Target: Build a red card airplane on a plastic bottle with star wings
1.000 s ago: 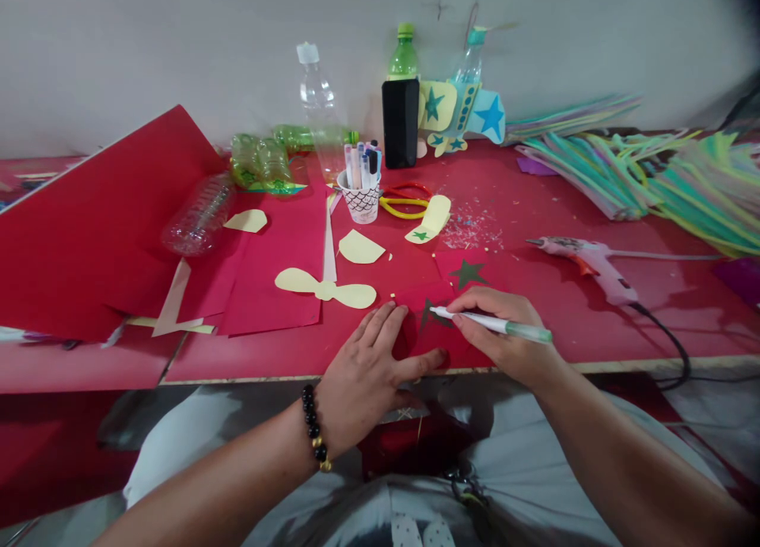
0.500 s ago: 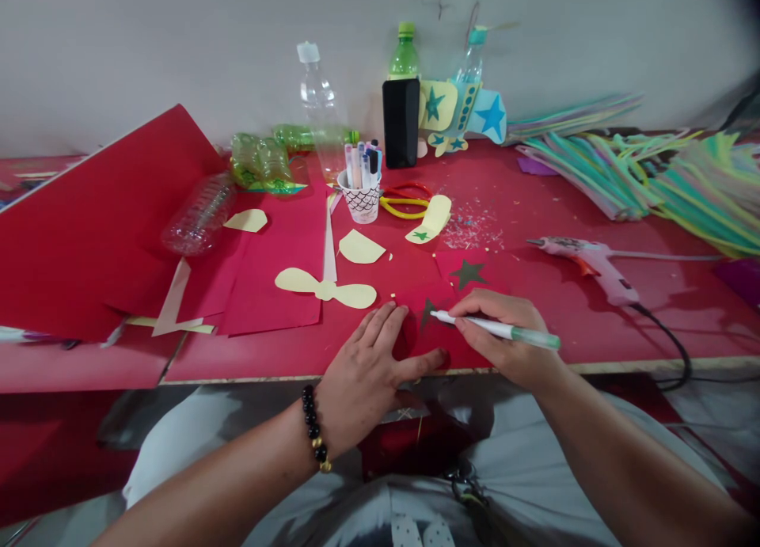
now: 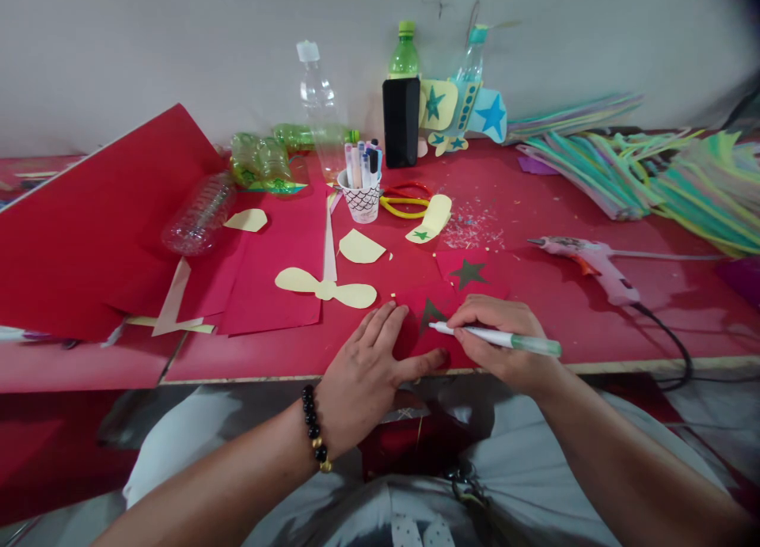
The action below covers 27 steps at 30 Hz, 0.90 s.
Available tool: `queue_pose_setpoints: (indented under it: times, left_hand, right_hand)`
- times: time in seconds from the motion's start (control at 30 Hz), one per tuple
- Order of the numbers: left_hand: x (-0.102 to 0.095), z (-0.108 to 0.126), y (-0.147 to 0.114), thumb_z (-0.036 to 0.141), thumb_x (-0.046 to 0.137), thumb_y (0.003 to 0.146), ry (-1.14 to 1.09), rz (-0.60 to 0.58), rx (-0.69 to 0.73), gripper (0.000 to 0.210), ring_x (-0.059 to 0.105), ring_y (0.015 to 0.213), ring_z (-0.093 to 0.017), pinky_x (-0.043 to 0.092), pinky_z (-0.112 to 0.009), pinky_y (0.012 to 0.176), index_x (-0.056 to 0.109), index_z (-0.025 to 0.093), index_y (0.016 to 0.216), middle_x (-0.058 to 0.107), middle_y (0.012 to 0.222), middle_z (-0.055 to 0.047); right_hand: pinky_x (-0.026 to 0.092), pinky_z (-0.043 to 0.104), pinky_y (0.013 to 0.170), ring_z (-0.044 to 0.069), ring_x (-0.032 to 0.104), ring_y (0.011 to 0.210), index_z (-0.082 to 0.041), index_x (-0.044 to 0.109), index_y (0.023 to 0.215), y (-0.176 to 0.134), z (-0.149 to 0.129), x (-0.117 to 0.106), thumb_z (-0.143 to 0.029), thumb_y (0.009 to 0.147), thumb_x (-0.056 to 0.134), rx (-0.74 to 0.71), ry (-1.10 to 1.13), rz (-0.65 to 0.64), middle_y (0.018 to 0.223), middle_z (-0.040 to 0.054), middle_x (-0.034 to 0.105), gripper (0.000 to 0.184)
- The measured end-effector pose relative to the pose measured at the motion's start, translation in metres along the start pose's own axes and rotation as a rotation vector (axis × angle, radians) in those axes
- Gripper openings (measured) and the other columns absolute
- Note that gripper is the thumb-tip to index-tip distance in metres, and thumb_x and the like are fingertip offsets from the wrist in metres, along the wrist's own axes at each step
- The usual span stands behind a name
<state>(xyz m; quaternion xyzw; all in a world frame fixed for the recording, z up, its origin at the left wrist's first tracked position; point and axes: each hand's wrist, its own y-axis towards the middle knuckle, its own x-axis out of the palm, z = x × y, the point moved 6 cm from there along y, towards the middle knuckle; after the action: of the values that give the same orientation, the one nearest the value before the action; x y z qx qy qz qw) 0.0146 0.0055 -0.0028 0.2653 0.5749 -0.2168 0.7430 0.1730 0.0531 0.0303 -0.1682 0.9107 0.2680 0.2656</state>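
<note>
Pinched in my right hand (image 3: pixel 504 337) is a white marker pen (image 3: pixel 490 336) with a green end, its tip on a dark star shape (image 3: pixel 428 313) drawn on a red paper piece (image 3: pixel 416 341). My left hand (image 3: pixel 371 365) lies flat with fingers spread, thumb and fingertips on the edge of that red paper. A second red piece beyond it bears a finished-looking dark green star (image 3: pixel 469 274). Left of these lies a pale yellow propeller-shaped cutout (image 3: pixel 326 287). A curved yellow piece with a small green star (image 3: pixel 431 221) rests farther back.
A pink glue gun (image 3: pixel 594 266) with a cord lies at right, near bundled pastel strips (image 3: pixel 599 175). Behind stand a cup of markers (image 3: pixel 361 203), scissors (image 3: pixel 409 201), a black phone (image 3: pixel 400 123) and a decorated bottle (image 3: pixel 472 64). Red sheets (image 3: pixel 279 270) and a crumpled clear bottle (image 3: pixel 202 214) occupy the left.
The marker tip has moved slightly down along the nearer star, and more of its dark green fill shows. My left hand has stayed in place.
</note>
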Motion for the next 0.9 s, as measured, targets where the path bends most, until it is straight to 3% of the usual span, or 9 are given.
queue_pose_setpoints:
  times: [0.13, 0.33, 0.53, 0.7, 0.83, 0.9]
  left_hand:
    - [0.0002, -0.0002, 0.0004, 0.053, 0.074, 0.069, -0.003, -0.006, 0.000, 0.073, 0.026, 0.139, -0.039, 0.038, -0.056, 0.107, 0.045, 0.045, 0.135, 0.019, 0.149, -0.011]
    - [0.0005, -0.0006, -0.0010, 0.054, 0.070, 0.074, 0.006, 0.003, -0.003, 0.069, 0.027, 0.139, -0.040, 0.037, -0.058, 0.107, 0.043, 0.044, 0.137, 0.020, 0.150, -0.012]
    - [0.0006, -0.0004, -0.0008, 0.053, 0.075, 0.069, -0.011, 0.011, 0.003, 0.073, 0.026, 0.139, -0.039, 0.038, -0.057, 0.106, 0.045, 0.044, 0.136, 0.020, 0.151, -0.010]
    - [-0.0014, 0.0005, -0.0010, 0.053, 0.073, 0.072, -0.006, 0.012, 0.002, 0.071, 0.027, 0.139, -0.040, 0.039, -0.058, 0.106, 0.045, 0.044, 0.137, 0.021, 0.151, -0.010]
    - [-0.0014, 0.0003, -0.0010, 0.053, 0.073, 0.072, -0.019, 0.007, 0.002, 0.070, 0.026, 0.139, -0.040, 0.038, -0.058, 0.106, 0.046, 0.044, 0.135, 0.021, 0.151, -0.010]
    - [-0.0012, 0.0000, -0.0009, 0.053, 0.072, 0.072, -0.020, 0.005, 0.000, 0.070, 0.026, 0.139, -0.039, 0.037, -0.058, 0.107, 0.045, 0.044, 0.136, 0.020, 0.151, -0.009]
  right_hand:
    - [0.044, 0.023, 0.058, 0.011, 0.058, 0.062, -0.016, 0.066, 0.078, -0.0001, 0.0034, -0.0052, -0.012, 0.080, 0.061, 0.040, -0.078, 0.082, 0.069, 0.0013, 0.064, 0.007]
    - [0.045, 0.025, 0.058, 0.012, 0.057, 0.062, -0.016, 0.067, 0.081, -0.0012, -0.0046, 0.0028, -0.013, 0.081, 0.059, -0.051, 0.041, -0.064, 0.070, 0.0031, 0.064, 0.008]
    - [0.045, 0.024, 0.060, 0.012, 0.058, 0.063, -0.017, 0.065, 0.079, -0.0022, 0.0015, -0.0049, -0.010, 0.080, 0.061, 0.014, -0.080, 0.103, 0.070, 0.0013, 0.065, 0.009]
    - [0.045, 0.025, 0.058, 0.012, 0.058, 0.061, -0.018, 0.066, 0.080, -0.0006, -0.0019, 0.0031, -0.013, 0.081, 0.059, -0.026, 0.000, -0.033, 0.069, 0.0012, 0.064, 0.008]
    - [0.043, 0.024, 0.058, 0.011, 0.056, 0.060, -0.018, 0.065, 0.076, -0.0006, -0.0001, -0.0042, -0.011, 0.079, 0.060, 0.017, -0.099, 0.099, 0.067, -0.0002, 0.063, 0.009]
    - [0.043, 0.024, 0.058, 0.011, 0.056, 0.060, -0.018, 0.064, 0.076, -0.0009, -0.0007, -0.0035, -0.011, 0.078, 0.061, -0.002, -0.092, 0.094, 0.067, -0.0004, 0.062, 0.008]
